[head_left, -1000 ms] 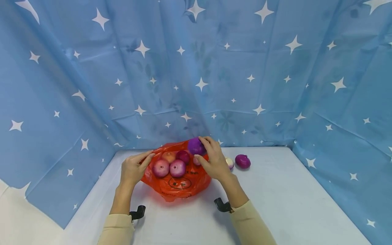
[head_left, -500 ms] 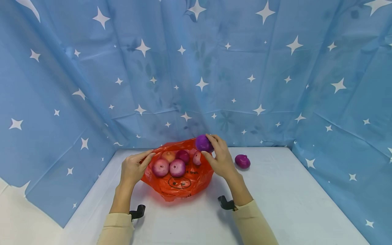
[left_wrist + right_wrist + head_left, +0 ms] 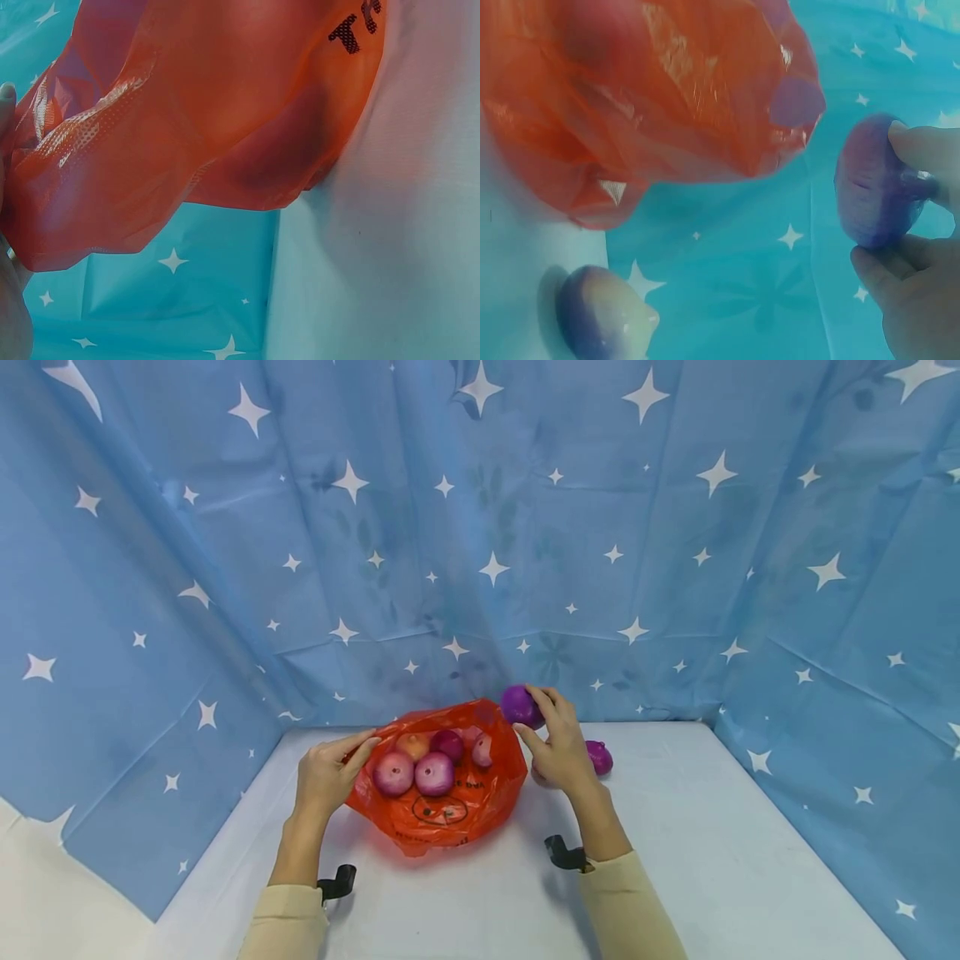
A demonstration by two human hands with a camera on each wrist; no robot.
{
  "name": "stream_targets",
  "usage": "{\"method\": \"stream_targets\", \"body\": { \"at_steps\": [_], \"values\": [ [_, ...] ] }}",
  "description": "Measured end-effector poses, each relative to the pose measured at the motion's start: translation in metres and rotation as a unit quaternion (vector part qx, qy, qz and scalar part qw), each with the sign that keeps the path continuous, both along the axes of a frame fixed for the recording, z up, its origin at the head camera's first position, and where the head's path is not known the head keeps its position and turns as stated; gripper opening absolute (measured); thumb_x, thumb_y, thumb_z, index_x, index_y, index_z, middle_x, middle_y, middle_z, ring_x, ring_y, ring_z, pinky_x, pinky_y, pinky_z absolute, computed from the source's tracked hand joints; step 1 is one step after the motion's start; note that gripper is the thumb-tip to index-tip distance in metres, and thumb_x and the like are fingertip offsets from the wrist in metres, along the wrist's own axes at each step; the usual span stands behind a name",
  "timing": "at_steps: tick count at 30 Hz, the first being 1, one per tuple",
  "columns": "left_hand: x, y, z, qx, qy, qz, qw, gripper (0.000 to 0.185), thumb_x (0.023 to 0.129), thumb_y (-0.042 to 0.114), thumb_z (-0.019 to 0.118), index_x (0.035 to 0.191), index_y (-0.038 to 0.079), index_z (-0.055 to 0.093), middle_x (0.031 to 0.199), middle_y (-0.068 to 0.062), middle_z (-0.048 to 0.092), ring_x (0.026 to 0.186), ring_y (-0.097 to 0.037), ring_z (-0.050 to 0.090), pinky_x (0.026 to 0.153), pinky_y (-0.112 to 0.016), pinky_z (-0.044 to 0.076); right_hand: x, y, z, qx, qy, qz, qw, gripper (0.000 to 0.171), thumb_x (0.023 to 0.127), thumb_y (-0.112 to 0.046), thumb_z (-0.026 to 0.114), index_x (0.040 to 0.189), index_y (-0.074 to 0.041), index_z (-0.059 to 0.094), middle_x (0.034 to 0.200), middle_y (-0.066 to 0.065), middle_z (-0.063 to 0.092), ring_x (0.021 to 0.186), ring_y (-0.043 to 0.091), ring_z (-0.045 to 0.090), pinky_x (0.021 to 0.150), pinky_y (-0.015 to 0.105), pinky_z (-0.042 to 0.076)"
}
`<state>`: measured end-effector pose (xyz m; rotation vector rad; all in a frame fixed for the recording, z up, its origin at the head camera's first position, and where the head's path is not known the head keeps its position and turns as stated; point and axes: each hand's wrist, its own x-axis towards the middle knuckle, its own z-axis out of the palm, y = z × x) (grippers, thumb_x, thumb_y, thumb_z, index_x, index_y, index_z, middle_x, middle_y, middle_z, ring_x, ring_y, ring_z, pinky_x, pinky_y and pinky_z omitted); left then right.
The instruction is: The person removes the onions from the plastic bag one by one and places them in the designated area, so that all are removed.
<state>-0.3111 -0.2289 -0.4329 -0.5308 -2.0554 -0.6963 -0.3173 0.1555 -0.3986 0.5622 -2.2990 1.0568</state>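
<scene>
Left hand [image 3: 324, 774]: fingers pinch the orange bag's [image 3: 438, 806] left rim — likely to keep the mouth open.
Bag: on the white table [image 3: 697, 852], five onions [image 3: 435, 772] inside.
Right hand [image 3: 558, 747]: fingertips grip a purple onion [image 3: 519, 705], lifted just right of the bag.
Right wrist view: reveals a pale-tipped onion [image 3: 604, 319] lying behind the hand — hidden from the head camera.

Crinkled orange plastic bag [image 3: 438, 793] mid-table; white tabletop [image 3: 712, 860] right of bag open, except small purple onion [image 3: 600, 757] just beyond.
</scene>
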Motion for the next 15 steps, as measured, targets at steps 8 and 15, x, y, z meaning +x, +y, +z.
{"method": "stream_targets", "body": {
  "at_steps": [8, 15],
  "values": [
    [0.0, 0.0, -0.002, 0.001, -0.001, 0.001, 1.0, 0.029, 0.084, 0.012, 0.087, 0.113, 0.014, 0.083, 0.101, -0.009, 0.082, 0.086, -0.031, 0.078, 0.073, -0.047, 0.063, -0.007, 0.018, -0.007, -0.017, 0.01, -0.023, 1.0, 0.059, 0.098, -0.027, 0.073, 0.152, -0.017, 0.05, 0.148, 0.018, 0.051, 0.135, 0.039, 0.046, 0.107, 0.063, 0.05],
    [0.001, 0.001, -0.001, 0.005, -0.006, 0.001, 1.0, 0.029, 0.084, 0.012, 0.086, 0.114, 0.015, 0.083, 0.101, -0.008, 0.082, 0.086, -0.031, 0.078, 0.072, -0.048, 0.063, -0.012, 0.032, -0.011, -0.022, 0.016, -0.031, 0.999, 0.057, 0.098, -0.022, 0.073, 0.15, -0.012, 0.051, 0.147, 0.021, 0.051, 0.133, 0.043, 0.046, 0.106, 0.065, 0.047]
  ]
}}
